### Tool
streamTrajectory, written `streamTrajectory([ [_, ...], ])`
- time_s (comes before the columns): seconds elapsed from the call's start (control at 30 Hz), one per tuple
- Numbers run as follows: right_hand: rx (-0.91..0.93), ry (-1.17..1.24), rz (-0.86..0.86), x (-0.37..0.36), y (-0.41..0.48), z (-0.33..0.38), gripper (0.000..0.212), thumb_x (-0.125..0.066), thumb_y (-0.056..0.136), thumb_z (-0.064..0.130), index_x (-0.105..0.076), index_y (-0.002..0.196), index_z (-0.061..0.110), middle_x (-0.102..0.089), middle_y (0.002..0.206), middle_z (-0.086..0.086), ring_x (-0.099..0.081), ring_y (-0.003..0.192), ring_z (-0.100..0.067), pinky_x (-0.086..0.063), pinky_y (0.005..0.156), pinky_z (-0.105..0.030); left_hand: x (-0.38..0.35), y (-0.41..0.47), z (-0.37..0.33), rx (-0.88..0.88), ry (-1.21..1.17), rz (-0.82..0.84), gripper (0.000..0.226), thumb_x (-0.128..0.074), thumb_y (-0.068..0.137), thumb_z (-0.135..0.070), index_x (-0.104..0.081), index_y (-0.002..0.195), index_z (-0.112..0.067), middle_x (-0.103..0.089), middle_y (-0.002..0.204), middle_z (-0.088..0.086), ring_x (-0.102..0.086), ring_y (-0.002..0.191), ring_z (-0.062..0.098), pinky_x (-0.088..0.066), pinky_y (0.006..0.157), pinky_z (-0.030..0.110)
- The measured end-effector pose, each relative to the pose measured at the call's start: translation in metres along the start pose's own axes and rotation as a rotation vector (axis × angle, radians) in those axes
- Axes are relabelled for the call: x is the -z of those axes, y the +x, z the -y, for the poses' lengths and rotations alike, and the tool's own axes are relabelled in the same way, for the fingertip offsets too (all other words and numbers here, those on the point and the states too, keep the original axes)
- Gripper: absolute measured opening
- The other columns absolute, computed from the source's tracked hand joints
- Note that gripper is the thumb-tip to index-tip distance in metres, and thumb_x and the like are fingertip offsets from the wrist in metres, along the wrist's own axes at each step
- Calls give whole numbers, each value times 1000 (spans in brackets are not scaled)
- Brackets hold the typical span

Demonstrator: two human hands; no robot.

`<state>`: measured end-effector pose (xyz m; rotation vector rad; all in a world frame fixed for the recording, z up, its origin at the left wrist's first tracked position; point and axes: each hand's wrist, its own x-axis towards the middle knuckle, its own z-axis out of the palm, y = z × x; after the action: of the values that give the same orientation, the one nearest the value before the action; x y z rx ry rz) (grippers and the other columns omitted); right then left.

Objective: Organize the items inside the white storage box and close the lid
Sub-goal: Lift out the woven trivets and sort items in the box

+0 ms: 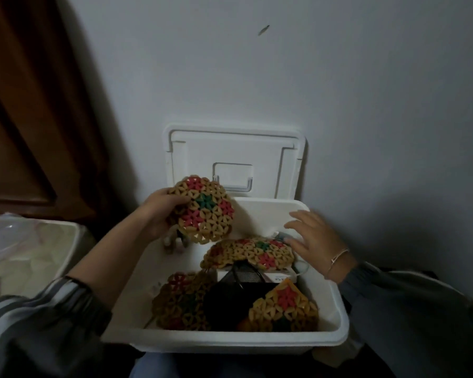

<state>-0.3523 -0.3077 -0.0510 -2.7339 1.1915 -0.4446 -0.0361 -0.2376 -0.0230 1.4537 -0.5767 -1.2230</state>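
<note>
Low in the centre of the frame sits the white storage box [336,320], its lid [235,148] swung up and leaning against the grey wall [339,91] behind. Just above the box's upper-left corner, the left hand [159,214] has its grip closed on a round woven mat [201,210], held tilted and clear of the contents. To the right, the right hand [314,241] hovers with its grip wide, fingers spread, just beside a second mat [249,252] lying across a small white carton [279,276]. Lower down, two more mats [180,301] flank a black mesh item [238,293] inside the box.
</note>
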Motion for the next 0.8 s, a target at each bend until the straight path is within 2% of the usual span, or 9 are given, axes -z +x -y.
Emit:
streamTrajectory([
  [0.07, 84, 13, 199, -5, 12, 15, 42, -63, 87, 35, -58, 123, 14, -58, 127, -6, -50, 121, -24, -38, 103, -35, 19, -12, -3, -9, -81, -25, 28, -47, 96, -2, -55, 122, -2, -67, 108, 19, -68, 92, 26, -57, 66, 32],
  [0.17, 98, -69, 561, -20, 27, 24, 73, -71, 76, 45, -41, 138, 22, -53, 130, -4, -49, 119, -23, -41, 101, -36, 41, -25, 3, -21, -140, -37, 31, -45, 96, -2, -54, 125, -3, -66, 114, 20, -66, 100, 29, -54, 74, 36],
  [0.23, 91, -161, 693, -28, 36, 21, 87, -77, 69, 44, -33, 142, 25, -51, 134, -5, -49, 121, -24, -42, 101, -35, 52, -34, 8, -36, -178, -15, 32, -44, 96, -4, -54, 127, -3, -66, 117, 20, -66, 104, 31, -55, 80, 39],
  [0.33, 71, -242, 792, -36, 47, 15, 97, -78, 71, 41, -22, 148, 22, -45, 142, -9, -45, 128, -26, -38, 107, -35, 62, -45, 15, -79, -239, 20, 30, -43, 97, -5, -57, 124, -7, -70, 112, 16, -69, 101, 29, -59, 75, 37],
  [0.4, 79, -227, 795, -39, 49, 14, 90, -72, 76, 45, -24, 148, 22, -48, 140, -7, -47, 126, -25, -37, 107, -32, 68, -48, 18, -121, -275, 26, 30, -43, 97, -5, -56, 124, -8, -69, 115, 16, -68, 103, 29, -59, 77, 39],
  [0.47, 67, -161, 748, -40, 50, 13, 66, -62, 83, 46, -40, 140, 21, -57, 129, -4, -55, 117, -24, -40, 100, -26, 75, -48, 21, -168, -327, 20, 34, -44, 96, -5, -55, 128, -8, -67, 118, 16, -66, 106, 31, -58, 81, 42],
  [0.57, 0, -92, 595, -32, 59, 9, 29, -52, 93, 26, -64, 115, 11, -68, 108, -10, -61, 102, -28, -44, 91, -29, 85, -46, 26, -206, -408, 6, 37, -44, 96, -5, -52, 132, -9, -66, 121, 16, -65, 110, 32, -56, 84, 46],
  [0.7, -45, -36, 308, -21, 70, 28, 26, -45, 97, 22, -66, 101, 7, -69, 100, -13, -61, 93, -29, -42, 77, -30, 92, -39, 41, -209, -455, -38, 39, -43, 96, -7, -49, 135, -11, -64, 125, 14, -63, 113, 30, -52, 91, 48],
  [0.8, 3, -101, 325, -26, 82, 67, 28, -40, 98, 23, -63, 109, 10, -67, 107, -12, -60, 99, -29, -40, 77, -30, 93, -36, 51, -203, -485, -20, 41, -41, 97, -8, -46, 138, -12, -61, 129, 14, -60, 118, 31, -49, 95, 50],
])
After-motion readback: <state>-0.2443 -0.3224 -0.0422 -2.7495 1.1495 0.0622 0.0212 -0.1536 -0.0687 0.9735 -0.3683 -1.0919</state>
